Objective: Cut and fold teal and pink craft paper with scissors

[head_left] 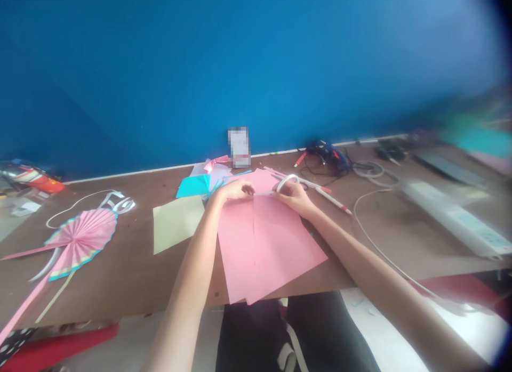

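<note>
My right hand (294,196) holds a white roll of tape (288,181), its fingers closed at the ring. A thin pale strip of tape (263,193) spans the gap to my left hand (238,189), whose fingertips are pinched at the strip's other end. Under both hands lie pink paper sheets (276,239), with a seam running down their middle toward the table's front edge. A pale yellow-green sheet (178,223) lies left of my left forearm. Turquoise paper (193,186) sits beyond it.
A pleated pink paper fan (86,233) lies at the left beside white ribbon (123,205). Right of my hands are a white-and-red pencil (334,200), dark cables (332,156) and a white power strip (456,217). A pixelated upright object (239,147) stands against the blue wall (240,57).
</note>
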`<state>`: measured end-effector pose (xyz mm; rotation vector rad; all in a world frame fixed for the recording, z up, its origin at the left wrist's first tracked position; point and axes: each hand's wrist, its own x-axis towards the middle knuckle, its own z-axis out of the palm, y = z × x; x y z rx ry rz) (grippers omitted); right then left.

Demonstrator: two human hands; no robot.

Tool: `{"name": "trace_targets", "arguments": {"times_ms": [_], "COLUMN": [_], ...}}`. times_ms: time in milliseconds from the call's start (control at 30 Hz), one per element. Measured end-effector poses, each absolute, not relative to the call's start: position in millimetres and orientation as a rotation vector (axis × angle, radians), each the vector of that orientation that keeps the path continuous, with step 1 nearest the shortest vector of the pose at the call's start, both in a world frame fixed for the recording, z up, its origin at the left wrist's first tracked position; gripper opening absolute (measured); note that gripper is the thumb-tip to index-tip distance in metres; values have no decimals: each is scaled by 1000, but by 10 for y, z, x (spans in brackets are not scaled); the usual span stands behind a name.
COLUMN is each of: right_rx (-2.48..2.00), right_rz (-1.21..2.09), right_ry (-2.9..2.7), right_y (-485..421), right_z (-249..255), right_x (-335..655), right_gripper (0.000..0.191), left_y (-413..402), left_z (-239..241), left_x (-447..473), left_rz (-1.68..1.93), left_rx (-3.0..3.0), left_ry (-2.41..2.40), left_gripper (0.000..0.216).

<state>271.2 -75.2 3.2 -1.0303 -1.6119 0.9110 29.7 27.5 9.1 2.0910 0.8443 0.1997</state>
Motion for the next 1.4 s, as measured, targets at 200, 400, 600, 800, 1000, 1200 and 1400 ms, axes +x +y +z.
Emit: {"name": "trace_targets", "arguments": {"times_ms": [200, 400, 600, 800, 1000, 1200, 1400], "right_rx": [-1067, -1062, -1086, -1089, -1096, -1107, -1110], "right_rz": [937, 917, 897, 886, 888, 881, 867], "right_ry": [-1634, -1647, -1653, -1644, -1634, -1619, -1620], "right_y": [-759, -758, -753, -748, -740, -749, -746], "right_z": [28, 32, 24, 27, 13, 17, 15], "right_x": [2701, 2695, 2686, 2680, 2677, 2669, 2664], "right_gripper": [28, 27, 31, 30, 26, 23, 22], "left_y": [252, 236, 247, 270, 253, 242, 233], "left_z": [122, 141, 130, 106, 121, 137, 148], "left_x": [302, 307, 304, 296, 292, 290, 283], "left_rz": [210, 205, 195, 182, 192, 188, 188], "left_rx": [2090, 2088, 2075, 2085, 2074, 2052, 2075], "left_ry": [854, 875, 871, 890, 879, 879, 898], "left_gripper": [27, 27, 27, 28, 29, 30, 31]}}
